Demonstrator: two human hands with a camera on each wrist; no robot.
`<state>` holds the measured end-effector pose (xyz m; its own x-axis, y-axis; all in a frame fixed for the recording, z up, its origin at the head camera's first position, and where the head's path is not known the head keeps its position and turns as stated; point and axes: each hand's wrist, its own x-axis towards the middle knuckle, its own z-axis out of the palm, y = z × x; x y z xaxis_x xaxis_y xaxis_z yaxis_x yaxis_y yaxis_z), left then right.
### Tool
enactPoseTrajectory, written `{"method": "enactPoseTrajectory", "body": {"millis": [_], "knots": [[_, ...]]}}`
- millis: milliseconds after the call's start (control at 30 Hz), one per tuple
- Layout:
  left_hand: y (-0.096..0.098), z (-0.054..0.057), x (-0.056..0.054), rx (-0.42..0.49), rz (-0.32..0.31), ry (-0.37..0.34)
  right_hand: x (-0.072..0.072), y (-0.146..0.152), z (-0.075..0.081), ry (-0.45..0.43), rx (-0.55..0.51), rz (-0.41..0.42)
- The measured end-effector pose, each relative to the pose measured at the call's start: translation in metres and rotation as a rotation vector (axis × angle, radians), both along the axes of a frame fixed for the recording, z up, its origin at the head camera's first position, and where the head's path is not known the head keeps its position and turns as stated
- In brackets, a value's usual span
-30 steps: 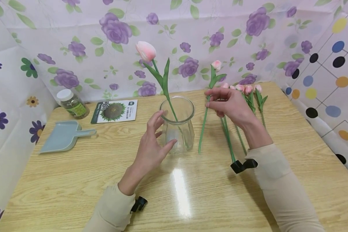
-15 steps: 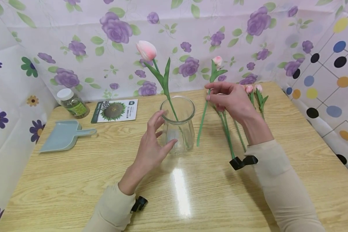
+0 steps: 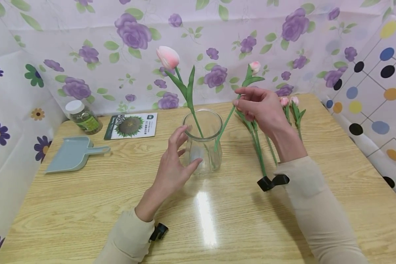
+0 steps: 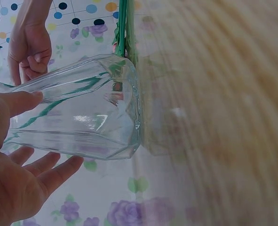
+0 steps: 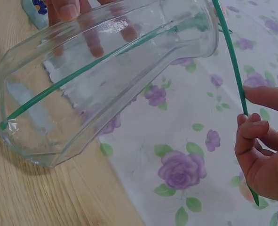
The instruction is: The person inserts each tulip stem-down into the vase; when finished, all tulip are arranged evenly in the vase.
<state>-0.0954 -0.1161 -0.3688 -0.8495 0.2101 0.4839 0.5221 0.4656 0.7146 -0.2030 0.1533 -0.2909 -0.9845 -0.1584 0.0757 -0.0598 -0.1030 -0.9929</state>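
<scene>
A clear glass vase (image 3: 193, 148) stands upright on the table, holding one pink tulip (image 3: 168, 58) that leans left. My left hand (image 3: 171, 165) curves around the vase's left side; the left wrist view shows its thumb against the glass (image 4: 91, 127). Between thumb and fingers, my right hand (image 3: 264, 108) pinches a second tulip's green stem (image 3: 229, 115), bloom upward. In the head view the lower stem overlaps the vase's right rim. The right wrist view has this stem (image 5: 232, 59) crossing beside the mouth, its lower end out of frame.
More pink tulips (image 3: 295, 112) lie to the right, partly hidden by the right hand and forearm. At the left are a blue-grey dustpan (image 3: 67, 154), a white-lidded jar (image 3: 85, 119) and a sunflower seed packet (image 3: 131, 125). Flowered cloth (image 3: 99, 44) hangs behind the table.
My right hand has lifted slightly, and the held tulip has tilted, its lower end swinging left from beside the vase to its rim. The left hand and vase stay put.
</scene>
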Motion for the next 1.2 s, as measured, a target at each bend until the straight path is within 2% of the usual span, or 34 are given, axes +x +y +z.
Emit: {"method": "enactPoseTrajectory", "body": {"millis": [333,567,933,1200], "knots": [[0.001,0.000,0.000,-0.005,0.003,0.001,-0.002,-0.006,0.004,-0.010,-0.087,-0.067],[0.000,0.000,0.000,-0.001,0.004,0.005,-0.003,-0.009,0.003,0.007,-0.097,-0.105],[0.000,-0.001,0.001,-0.001,-0.001,0.003,-0.003,-0.013,0.003,0.085,-0.105,-0.188],[0.000,0.000,0.000,0.000,0.000,0.005,0.001,-0.018,0.009,0.167,-0.137,-0.201]]}}
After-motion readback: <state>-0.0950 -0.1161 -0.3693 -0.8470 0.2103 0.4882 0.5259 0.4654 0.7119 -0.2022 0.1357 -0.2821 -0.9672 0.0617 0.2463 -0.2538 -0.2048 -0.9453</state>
